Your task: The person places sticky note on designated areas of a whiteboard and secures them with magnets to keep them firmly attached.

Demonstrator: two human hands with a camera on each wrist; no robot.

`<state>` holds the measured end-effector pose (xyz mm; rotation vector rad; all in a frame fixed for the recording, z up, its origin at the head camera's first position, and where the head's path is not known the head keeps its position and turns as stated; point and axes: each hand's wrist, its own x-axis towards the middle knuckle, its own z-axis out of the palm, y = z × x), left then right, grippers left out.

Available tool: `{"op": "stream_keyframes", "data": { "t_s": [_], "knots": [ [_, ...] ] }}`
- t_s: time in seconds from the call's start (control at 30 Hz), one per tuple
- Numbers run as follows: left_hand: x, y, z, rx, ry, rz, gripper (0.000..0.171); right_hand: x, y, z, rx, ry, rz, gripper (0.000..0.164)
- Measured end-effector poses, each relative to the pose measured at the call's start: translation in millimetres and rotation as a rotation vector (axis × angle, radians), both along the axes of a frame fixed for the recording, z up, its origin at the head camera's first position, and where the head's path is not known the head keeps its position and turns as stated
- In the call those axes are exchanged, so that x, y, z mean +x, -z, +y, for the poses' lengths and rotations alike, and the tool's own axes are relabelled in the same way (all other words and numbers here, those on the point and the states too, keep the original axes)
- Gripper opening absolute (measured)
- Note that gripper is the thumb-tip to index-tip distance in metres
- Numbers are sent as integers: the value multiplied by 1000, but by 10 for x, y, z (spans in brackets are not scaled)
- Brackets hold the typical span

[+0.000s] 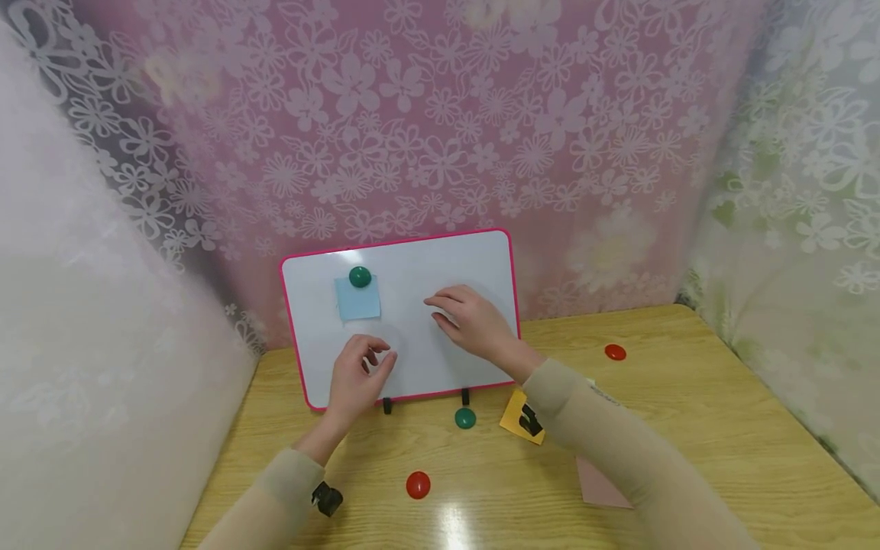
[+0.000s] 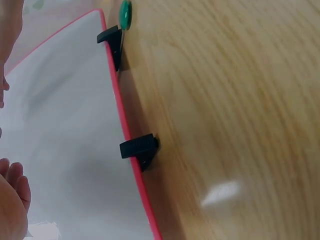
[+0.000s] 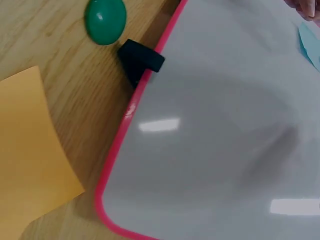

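A whiteboard (image 1: 412, 359) with a pink frame leans upright at the back of the table. On its upper left a green magnet (image 1: 360, 276) lies over the top edge of a light blue paper square (image 1: 358, 300). My left hand (image 1: 357, 376) hovers before the lower left of the board, below the blue paper, fingers loosely bent and holding nothing. Before the right half of the board is my right hand (image 1: 470, 319), its fingers extended toward the left and nothing in its grasp. In the right wrist view, the blue paper (image 3: 311, 46) shows at the upper right edge.
Black feet (image 1: 465, 396) support the board's lower edge. Near them lie a green magnet (image 1: 465, 418) and an orange paper square (image 1: 514, 416), partly behind my right sleeve. A red magnet (image 1: 418, 484) is in front, another red magnet (image 1: 615, 352) at right. Pink paper (image 1: 601, 485) peeks from under the sleeve.
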<state>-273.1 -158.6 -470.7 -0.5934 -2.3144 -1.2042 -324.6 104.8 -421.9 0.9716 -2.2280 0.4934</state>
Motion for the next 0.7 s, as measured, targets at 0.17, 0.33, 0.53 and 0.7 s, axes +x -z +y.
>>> {"op": "stream_keyframes", "data": {
  "t_s": [0.17, 0.33, 0.53, 0.7],
  "knots": [
    [34, 100, 32, -31, 39, -11, 14, 35, 83, 66, 2, -4, -19, 32],
    [71, 197, 25, -59, 63, -48, 15, 79, 156, 103, -11, -39, -17, 33],
    [106, 265, 22, -50, 83, -49, 17, 103, 235, 172, -18, -47, -17, 33],
    [121, 325, 35, -35, 108, -42, 17, 110, 294, 246, -24, -42, -33, 33]
  ]
}}
